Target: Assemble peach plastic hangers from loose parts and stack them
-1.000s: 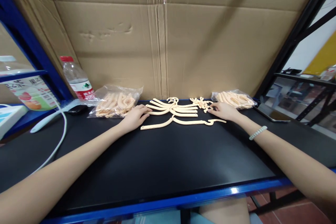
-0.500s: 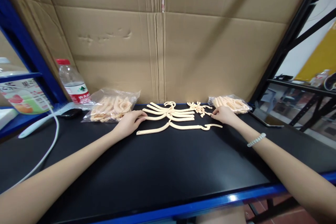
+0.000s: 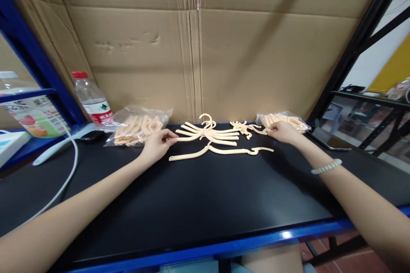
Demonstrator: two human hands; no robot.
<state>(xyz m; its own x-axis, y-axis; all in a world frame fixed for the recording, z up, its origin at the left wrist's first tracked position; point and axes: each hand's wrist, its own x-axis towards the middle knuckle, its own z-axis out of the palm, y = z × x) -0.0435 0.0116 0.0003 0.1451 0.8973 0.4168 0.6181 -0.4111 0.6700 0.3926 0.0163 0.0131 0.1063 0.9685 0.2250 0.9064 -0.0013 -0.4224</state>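
My left hand (image 3: pixel 156 146) pinches the left end of a cream plastic hanger (image 3: pixel 185 138) at the front of a stack of similar hangers (image 3: pixel 224 136). That hanger looks slightly lifted, its curved hook (image 3: pixel 206 117) standing above the stack. With closed fingertips, my right hand (image 3: pixel 283 132) holds a small cream hook piece (image 3: pixel 265 131) at the edge of a pile of such pieces (image 3: pixel 241 126). Closer to me lies a separate hanger (image 3: pixel 192 155), with a small hook piece (image 3: pixel 258 150) at its right end.
Clear bags of cream parts lie at left (image 3: pixel 141 128) and right (image 3: pixel 282 120). A red-capped bottle (image 3: pixel 94 102), a white cable (image 3: pixel 72 166) and a black object (image 3: pixel 92 136) are at left. A flat dark device (image 3: pixel 331 140) lies at right. Cardboard (image 3: pixel 256 59) walls the back.
My left hand has gripped a hanger's end and raised it a little, so its hook stands higher. My right hand has moved slightly right and away with a small hook piece.
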